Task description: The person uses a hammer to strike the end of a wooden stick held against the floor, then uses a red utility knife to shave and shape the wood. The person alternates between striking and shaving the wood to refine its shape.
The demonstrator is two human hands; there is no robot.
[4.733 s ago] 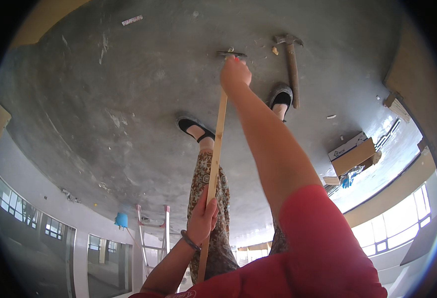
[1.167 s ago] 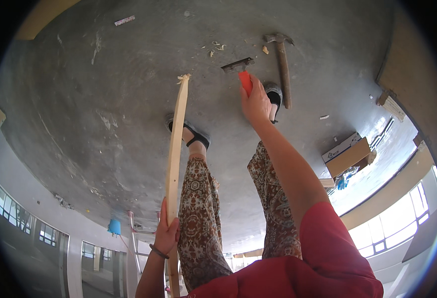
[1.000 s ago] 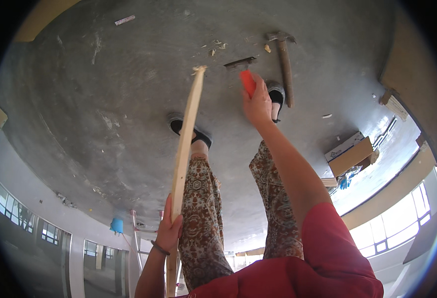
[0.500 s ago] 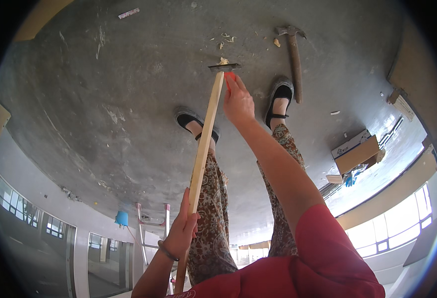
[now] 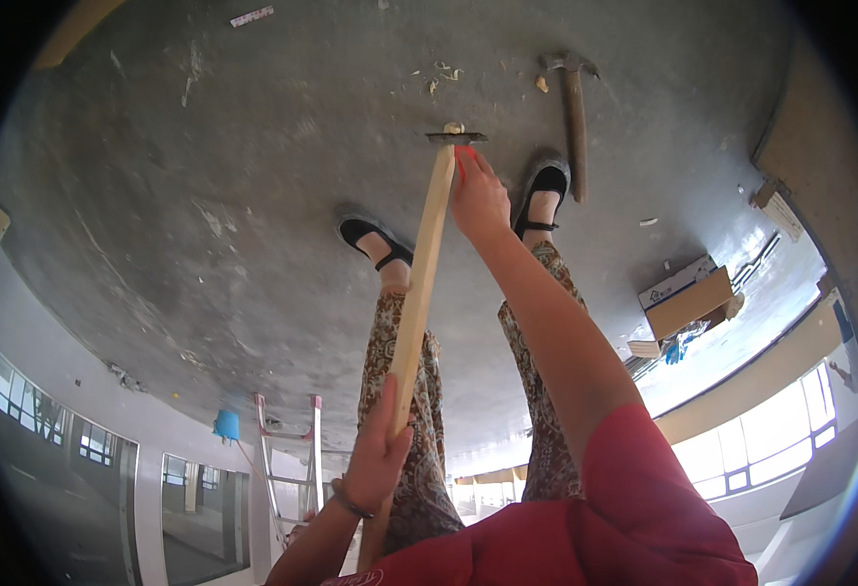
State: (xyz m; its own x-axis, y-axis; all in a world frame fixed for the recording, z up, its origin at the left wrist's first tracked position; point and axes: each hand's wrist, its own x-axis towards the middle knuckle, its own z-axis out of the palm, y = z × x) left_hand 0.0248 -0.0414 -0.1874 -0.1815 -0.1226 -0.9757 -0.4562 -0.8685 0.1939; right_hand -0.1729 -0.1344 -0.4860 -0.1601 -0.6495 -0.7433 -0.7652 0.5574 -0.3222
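My left hand (image 5: 380, 449) is closed around a long, pale wooden strip (image 5: 425, 259) that slants up from my body between my legs. My right hand (image 5: 480, 200) grips the red handle (image 5: 464, 154) of a tool with a wide, flat dark blade (image 5: 453, 137). The blade lies across the strip's far end, with a pale curl of wood (image 5: 453, 127) just beyond it. Thin shavings (image 5: 444, 73) lie on the grey floor a little farther off. A claw hammer (image 5: 575, 132) with a wooden handle lies to the right, beside my right shoe (image 5: 544, 181).
A cardboard box (image 5: 688, 303) with scrap pieces is at the right on the concrete floor (image 5: 204, 156), near stacked boards (image 5: 780, 215). A stepladder (image 5: 287, 430) and a blue bucket (image 5: 225, 424) stand at the lower left, near glazed openings (image 5: 204, 503) in a wall.
Compared with a second ago, my right hand and the blade have moved left onto the strip's end, and that end has swung right to meet them. The hammer remains on the floor.
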